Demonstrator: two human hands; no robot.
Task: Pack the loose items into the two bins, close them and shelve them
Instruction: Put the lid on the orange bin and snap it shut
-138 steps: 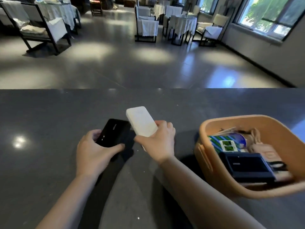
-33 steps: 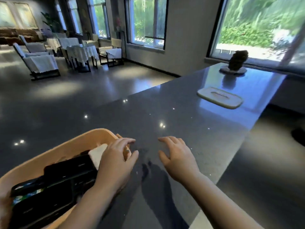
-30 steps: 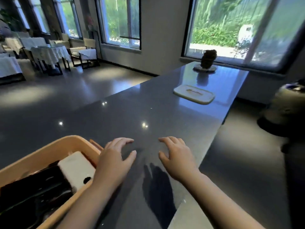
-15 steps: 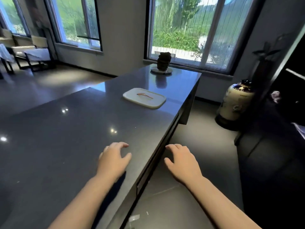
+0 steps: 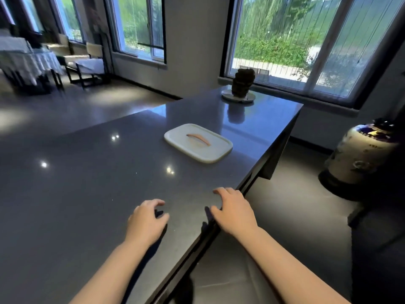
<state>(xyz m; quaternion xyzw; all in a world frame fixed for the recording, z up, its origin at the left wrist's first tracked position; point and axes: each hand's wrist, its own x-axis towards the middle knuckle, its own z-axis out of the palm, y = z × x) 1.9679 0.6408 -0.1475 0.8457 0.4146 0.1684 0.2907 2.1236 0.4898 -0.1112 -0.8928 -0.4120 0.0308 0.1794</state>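
Note:
A white bin lid (image 5: 198, 143) with an orange strap handle lies flat on the dark counter (image 5: 76, 183), ahead of me and a little right. My left hand (image 5: 146, 220) hovers over the counter with fingers loosely curled, holding nothing. My right hand (image 5: 233, 210) is at the counter's right edge, fingers apart and empty. Both hands are well short of the lid. The orange bin is out of view.
A dark sculpture on a round plate (image 5: 241, 88) stands at the counter's far end by the window. A large ceramic jar (image 5: 359, 159) sits on the floor to the right. Chairs and covered tables (image 5: 32, 62) stand far left.
My view has swung right from the orange bin, which left the frame, to the lid. Both hands, empty since the phone and power bank went in, moved toward the lid.

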